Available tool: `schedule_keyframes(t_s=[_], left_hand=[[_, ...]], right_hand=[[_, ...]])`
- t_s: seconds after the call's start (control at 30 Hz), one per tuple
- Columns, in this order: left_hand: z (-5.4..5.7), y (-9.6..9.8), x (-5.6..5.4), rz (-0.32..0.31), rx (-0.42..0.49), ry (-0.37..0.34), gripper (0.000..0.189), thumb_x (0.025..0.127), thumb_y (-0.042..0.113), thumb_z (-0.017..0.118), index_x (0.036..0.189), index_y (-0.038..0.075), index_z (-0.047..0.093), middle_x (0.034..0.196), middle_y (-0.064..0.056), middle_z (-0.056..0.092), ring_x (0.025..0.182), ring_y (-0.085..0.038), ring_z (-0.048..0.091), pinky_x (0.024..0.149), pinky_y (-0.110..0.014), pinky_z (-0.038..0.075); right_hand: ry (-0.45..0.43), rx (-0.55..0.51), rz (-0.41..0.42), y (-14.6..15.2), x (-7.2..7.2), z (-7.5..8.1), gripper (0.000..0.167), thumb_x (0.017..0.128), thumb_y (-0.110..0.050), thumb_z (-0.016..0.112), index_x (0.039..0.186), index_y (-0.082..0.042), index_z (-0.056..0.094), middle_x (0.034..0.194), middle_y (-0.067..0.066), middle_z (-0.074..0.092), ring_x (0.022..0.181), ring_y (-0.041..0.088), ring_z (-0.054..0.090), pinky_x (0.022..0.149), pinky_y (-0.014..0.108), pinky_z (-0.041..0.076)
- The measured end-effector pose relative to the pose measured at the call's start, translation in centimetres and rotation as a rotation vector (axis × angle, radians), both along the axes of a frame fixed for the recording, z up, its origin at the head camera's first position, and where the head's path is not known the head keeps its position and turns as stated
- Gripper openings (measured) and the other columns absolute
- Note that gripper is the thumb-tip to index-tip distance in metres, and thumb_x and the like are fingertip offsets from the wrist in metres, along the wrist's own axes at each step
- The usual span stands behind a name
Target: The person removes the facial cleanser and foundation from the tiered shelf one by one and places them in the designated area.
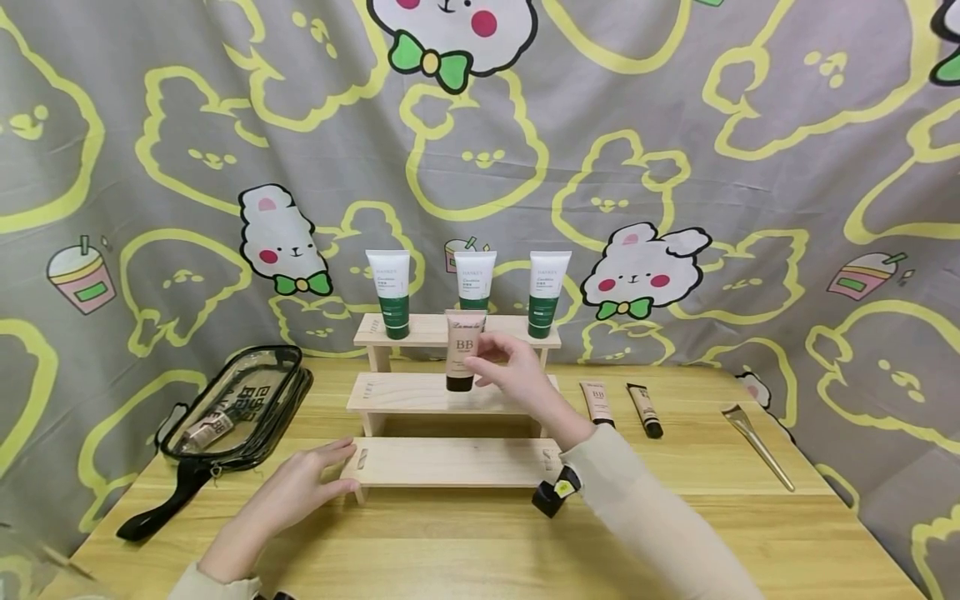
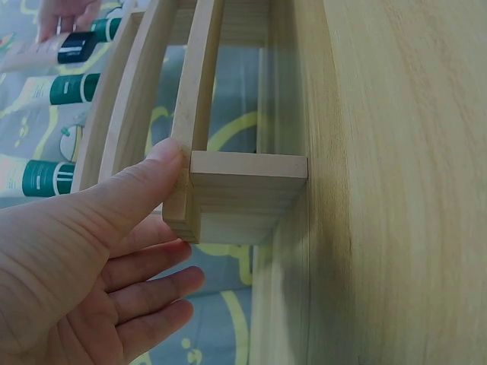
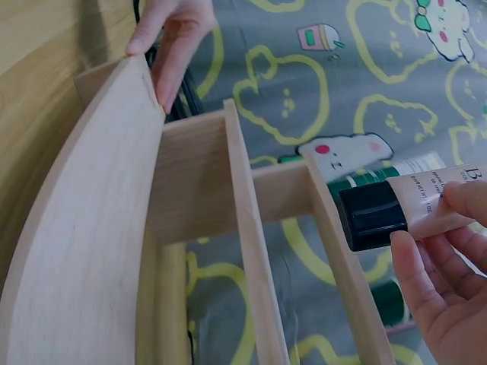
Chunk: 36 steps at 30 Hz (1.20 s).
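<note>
My right hand [image 1: 517, 375] pinches a beige BB cream tube [image 1: 461, 346] by its side, upright with its black cap down. The tube is above the middle step of a three-step wooden display stand [image 1: 450, 462]. In the right wrist view, the cap [image 3: 371, 217] is apart from the wood. My left hand [image 1: 288, 487] holds the left end of the lowest step, its thumb [image 2: 156, 171] on the board's edge and the other fingers beyond it. Three white and green tubes [image 1: 388, 292] stand on the top step, the middle one partly hidden behind the BB cream.
Right of the stand lie another BB cream tube [image 1: 597, 402], a slim beige tube with a black cap [image 1: 645, 410] and a flat brush [image 1: 759, 446]. A clear pouch with black trim [image 1: 288, 417] lies at the left, a small bottle [image 1: 208, 431] inside. A patterned curtain [image 1: 480, 208] hangs behind.
</note>
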<state>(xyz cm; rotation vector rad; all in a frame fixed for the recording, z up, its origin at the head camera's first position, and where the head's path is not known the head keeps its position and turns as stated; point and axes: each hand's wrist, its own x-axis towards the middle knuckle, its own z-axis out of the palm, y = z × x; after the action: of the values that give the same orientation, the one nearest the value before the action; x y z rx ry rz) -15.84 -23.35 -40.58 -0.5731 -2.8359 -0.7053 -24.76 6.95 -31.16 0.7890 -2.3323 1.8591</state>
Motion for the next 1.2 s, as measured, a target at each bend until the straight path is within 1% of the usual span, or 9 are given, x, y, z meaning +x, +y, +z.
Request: schedule_keyframes(t_s=[0.13,0.3,0.5,0.6,0.77,0.87,1.0,1.13,1.2], left_hand=[[0.0,0.0,0.0,0.0,0.002,-0.007,0.054,0.078,0.026,0.072,0.118,-0.006,0.058,0.127,-0.019,0.051,0.111,-0.037,0.051,0.093,-0.049,0.041],[0.0,-0.1,-0.1,-0.003,0.003,-0.017,0.054,0.078,0.027,0.072,0.119,-0.006,0.058,0.128,-0.018,0.051,0.112,-0.037,0.051,0.093,-0.049,0.041],[0.0,-0.1,-0.2,0.004,0.0,-0.023,0.055,0.078,0.029,0.071,0.119,-0.005,0.058,0.128,-0.018,0.051,0.112,-0.038,0.05,0.093,-0.049,0.041],[0.0,-0.1,-0.2,0.005,0.001,-0.025,0.055,0.078,0.029,0.071,0.12,-0.005,0.057,0.128,-0.018,0.05,0.112,-0.038,0.05,0.093,-0.05,0.041],[0.1,-0.1,-0.1,0.002,0.004,-0.026,0.055,0.078,0.028,0.071,0.119,-0.006,0.057,0.128,-0.02,0.05,0.112,-0.038,0.05,0.093,-0.05,0.041],[0.0,-0.1,0.0,0.001,0.005,-0.022,0.055,0.078,0.028,0.071,0.119,-0.006,0.058,0.128,-0.02,0.05,0.112,-0.038,0.05,0.093,-0.05,0.041],[0.0,-0.2,0.0,0.001,0.008,-0.018,0.055,0.078,0.028,0.071,0.119,-0.005,0.058,0.128,-0.02,0.05,0.112,-0.038,0.05,0.093,-0.05,0.041],[-0.1,-0.2,-0.1,-0.001,0.01,-0.022,0.055,0.079,0.029,0.071,0.12,-0.005,0.058,0.128,-0.02,0.05,0.112,-0.038,0.05,0.093,-0.05,0.041],[-0.1,-0.2,-0.1,-0.001,0.011,-0.02,0.055,0.079,0.029,0.071,0.12,-0.005,0.058,0.128,-0.02,0.05,0.112,-0.038,0.05,0.093,-0.05,0.041]], right_hand=[[0.021,-0.024,-0.022,1.9,-0.1,0.1,0.027,0.086,-0.006,0.065,0.108,0.007,0.058,0.098,0.016,0.06,0.083,0.023,0.06,0.064,0.035,0.056],[0.022,-0.043,-0.07,4.5,0.0,0.2,0.026,0.087,-0.008,0.065,0.107,0.006,0.058,0.1,0.017,0.06,0.083,0.022,0.061,0.064,0.035,0.056],[0.032,-0.045,-0.125,7.7,0.4,0.2,0.029,0.088,-0.01,0.063,0.112,0.006,0.057,0.102,0.019,0.06,0.081,0.021,0.062,0.066,0.035,0.056],[0.021,-0.03,-0.16,9.3,0.5,0.0,0.033,0.088,-0.014,0.064,0.113,0.006,0.056,0.102,0.018,0.059,0.082,0.019,0.061,0.067,0.034,0.056],[0.013,-0.042,-0.216,12.0,0.4,-0.7,0.036,0.088,-0.016,0.064,0.11,0.01,0.054,0.096,0.017,0.057,0.08,0.016,0.06,0.067,0.034,0.056],[0.018,-0.051,-0.255,13.6,0.4,-1.1,0.039,0.089,-0.016,0.063,0.113,0.012,0.053,0.095,0.013,0.058,0.081,0.013,0.059,0.067,0.033,0.056],[0.022,-0.048,-0.304,15.7,0.5,-1.6,0.042,0.09,-0.016,0.061,0.117,0.013,0.05,0.093,0.004,0.059,0.083,0.009,0.058,0.068,0.032,0.056],[0.01,-0.043,-0.337,17.9,0.2,-2.2,0.043,0.09,-0.017,0.061,0.117,0.015,0.049,0.09,-0.003,0.059,0.082,0.006,0.058,0.067,0.03,0.056],[0.0,-0.038,-0.351,19.1,0.0,-2.7,0.041,0.09,-0.017,0.061,0.115,0.014,0.05,0.09,-0.006,0.059,0.081,0.005,0.058,0.067,0.029,0.056]])
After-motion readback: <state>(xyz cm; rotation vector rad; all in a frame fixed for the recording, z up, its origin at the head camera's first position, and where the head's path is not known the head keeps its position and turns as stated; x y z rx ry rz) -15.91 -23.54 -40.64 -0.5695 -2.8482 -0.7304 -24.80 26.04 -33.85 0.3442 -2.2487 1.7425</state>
